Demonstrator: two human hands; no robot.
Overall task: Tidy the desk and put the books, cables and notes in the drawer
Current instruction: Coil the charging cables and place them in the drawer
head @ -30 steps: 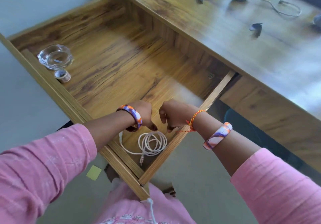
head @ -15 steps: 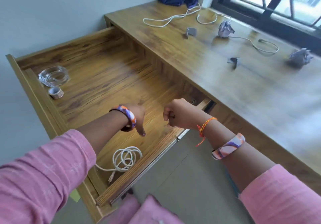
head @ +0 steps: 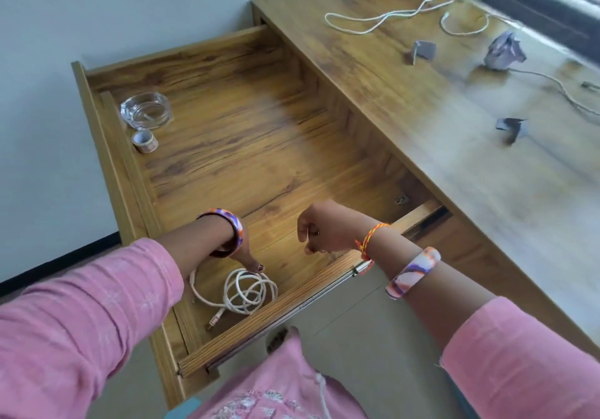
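Wooden desk (head: 422, 145) runs along a pale wall, with its wide drawer (head: 259, 165) pulled fully out toward the person. Drawer floor is mostly bare wood between the far corner and the near end. A glass dish (head: 146, 110) and a small tape roll (head: 145, 141) sit against the front wall at the far end. A coiled white cable (head: 242, 292) lies in the near corner, close to the side wall and front wall.

Left hand (head: 242, 253) points down into the drawer, fingertip just above or touching the coil; contact cannot be confirmed, and its fingers are mostly hidden. Right hand (head: 319, 231) hangs over the near side wall, fingers curled, holding nothing.

On the desktop lie a loose white cable (head: 383, 17), a second thin cable (head: 558, 89), a crumpled paper (head: 503, 51) and two folded notes (head: 422, 51), well apart.
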